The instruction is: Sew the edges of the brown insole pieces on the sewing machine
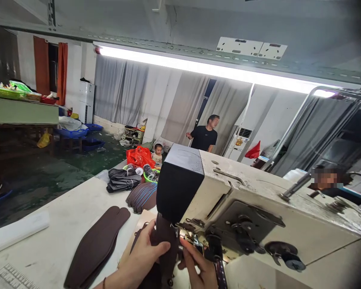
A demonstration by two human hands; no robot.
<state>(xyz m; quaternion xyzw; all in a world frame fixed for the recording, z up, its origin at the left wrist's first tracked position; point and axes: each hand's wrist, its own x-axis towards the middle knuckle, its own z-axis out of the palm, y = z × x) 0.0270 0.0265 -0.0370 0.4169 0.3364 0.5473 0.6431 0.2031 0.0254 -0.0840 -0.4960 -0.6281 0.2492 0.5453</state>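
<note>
At a sewing machine (258,208) on a white table (63,224), the left hand (144,257) presses a dark brown leather piece (165,241) under the machine head, thumb over its front, fingers curled behind it. The right hand (198,267) pinches near the needle, just right of the piece; what it grips is unclear. Another brown piece (99,245) lies to the left.

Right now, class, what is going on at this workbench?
A person sits at an industrial sewing machine. The left hand presses a dark brown leather piece against the machine's head, while the right hand pinches it beside the needle area. A long brown cut piece lies on the white table, with stacked dark pieces farther back. Another person in a black shirt stands across the room.
</note>
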